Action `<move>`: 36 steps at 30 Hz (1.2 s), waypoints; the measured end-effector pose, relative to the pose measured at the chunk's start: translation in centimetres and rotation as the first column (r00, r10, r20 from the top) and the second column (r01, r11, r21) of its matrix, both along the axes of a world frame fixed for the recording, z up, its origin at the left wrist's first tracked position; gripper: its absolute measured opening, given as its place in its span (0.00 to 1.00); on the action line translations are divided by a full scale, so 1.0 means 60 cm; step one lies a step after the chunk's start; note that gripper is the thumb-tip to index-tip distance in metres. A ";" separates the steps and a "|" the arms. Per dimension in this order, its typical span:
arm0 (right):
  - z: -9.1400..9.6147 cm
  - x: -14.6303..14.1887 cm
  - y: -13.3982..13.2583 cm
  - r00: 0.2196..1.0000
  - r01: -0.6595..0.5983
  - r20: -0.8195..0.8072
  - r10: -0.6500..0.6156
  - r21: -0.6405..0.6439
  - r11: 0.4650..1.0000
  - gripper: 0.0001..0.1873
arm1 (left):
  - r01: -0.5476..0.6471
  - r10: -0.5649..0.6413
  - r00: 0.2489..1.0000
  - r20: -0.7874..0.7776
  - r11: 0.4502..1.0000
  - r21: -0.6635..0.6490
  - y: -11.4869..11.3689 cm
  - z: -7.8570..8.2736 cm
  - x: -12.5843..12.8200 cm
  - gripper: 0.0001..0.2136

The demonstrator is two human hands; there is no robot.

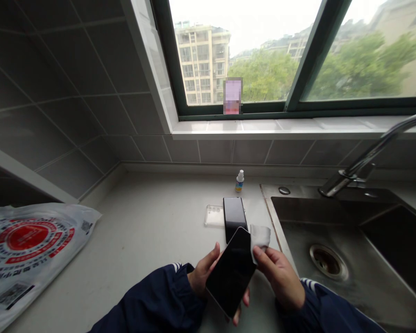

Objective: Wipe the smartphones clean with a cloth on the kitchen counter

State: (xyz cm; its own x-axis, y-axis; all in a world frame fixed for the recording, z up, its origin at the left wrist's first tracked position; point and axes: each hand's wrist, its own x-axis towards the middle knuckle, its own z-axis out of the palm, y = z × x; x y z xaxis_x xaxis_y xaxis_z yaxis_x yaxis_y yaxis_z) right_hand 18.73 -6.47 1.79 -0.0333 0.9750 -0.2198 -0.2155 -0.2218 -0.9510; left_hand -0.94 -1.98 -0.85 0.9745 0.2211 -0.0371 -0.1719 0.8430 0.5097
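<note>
My left hand (pixel 205 268) holds a smartphone (pixel 231 276) tilted above the counter, its dark screen facing up, with fingertips showing below its lower right edge. In my right hand (pixel 280 275) a small white cloth or wipe (pixel 260 237) is pinched between thumb and fingers, close against the phone's upper right edge; whether it touches the phone I cannot tell. Behind lies a second dark-screened phone (pixel 234 213) on the counter, its near end partly hidden by the held one. A clear phone case (pixel 214 216) lies beside it on the left. Farther back stands a small white-capped spray bottle (pixel 240 181).
To the right is a steel sink (pixel 267 203) with a chrome faucet (pixel 358 159). A white plastic bag with red print (pixel 38 249) lies at the far left of the pale counter (pixel 152 217). A window with a tiled sill (pixel 263 126) runs along the back.
</note>
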 end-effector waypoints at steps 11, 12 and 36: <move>0.007 -0.022 -0.010 0.977 -0.212 0.001 0.212 -0.024 0.977 0.25 | -0.065 0.066 0.998 -0.015 0.997 0.040 0.000 -0.021 0.006 0.39; 0.007 -0.021 -0.009 0.978 -0.207 0.004 0.207 -0.027 0.978 0.25 | -0.063 0.064 0.998 -0.020 0.997 0.040 0.000 -0.021 0.006 0.39; 0.019 -0.006 0.009 0.966 0.179 -0.162 -0.199 -0.131 0.975 0.23 | -0.045 0.048 0.998 -0.036 0.995 0.089 -0.002 -0.019 0.006 0.41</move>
State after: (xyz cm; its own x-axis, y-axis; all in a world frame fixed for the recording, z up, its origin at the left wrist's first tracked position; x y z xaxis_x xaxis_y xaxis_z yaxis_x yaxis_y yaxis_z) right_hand 18.38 -5.94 2.93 0.1016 0.9357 -0.3377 -0.4232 -0.2666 -0.8659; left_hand -0.56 -2.12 -2.01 0.9613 0.2703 -0.0525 -0.1889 0.7859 0.5887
